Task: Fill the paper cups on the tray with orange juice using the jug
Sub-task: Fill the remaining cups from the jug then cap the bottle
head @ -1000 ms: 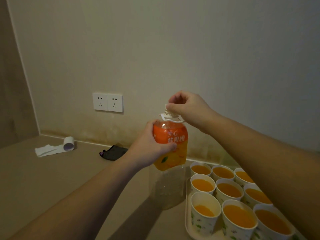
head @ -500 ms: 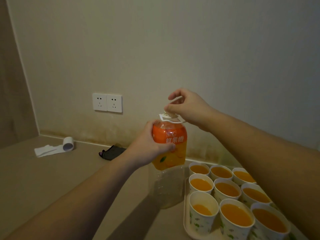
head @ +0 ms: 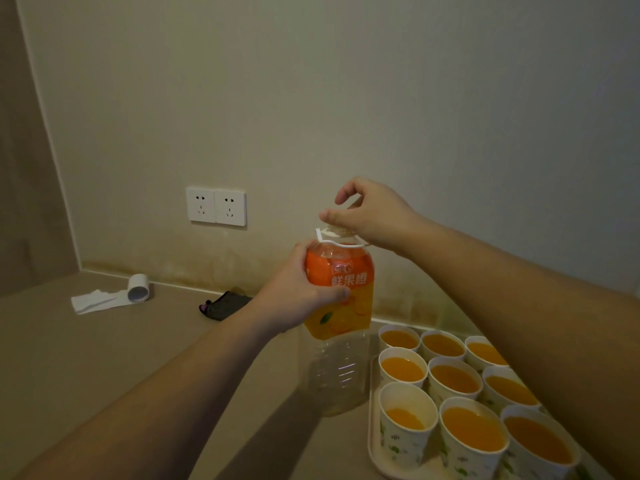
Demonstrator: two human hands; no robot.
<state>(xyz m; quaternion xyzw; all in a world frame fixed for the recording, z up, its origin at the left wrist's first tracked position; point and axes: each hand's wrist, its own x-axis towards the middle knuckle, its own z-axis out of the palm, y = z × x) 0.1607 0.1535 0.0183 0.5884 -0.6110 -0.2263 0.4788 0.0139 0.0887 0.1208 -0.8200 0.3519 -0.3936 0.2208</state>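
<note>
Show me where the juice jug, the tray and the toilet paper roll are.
juice jug (head: 341,282), head view, on its orange label.
tray (head: 373,441), head view, on its left rim.
toilet paper roll (head: 138,288), head view, on the rolled part.

— How were the person's arms placed?
— Both bare forearms reached forward from the lower edge of view, the left from the lower left, the right from the right side, higher up.
— And the left hand (head: 298,292)?
— Its fingers and thumb were curled round the shoulder of the clear plastic jug with the orange label (head: 339,296).
— The right hand (head: 370,216)?
— Wrist bent downward, thumb and fingertips pinched at the jug's top, the index finger lifted and slightly crooked.
</note>
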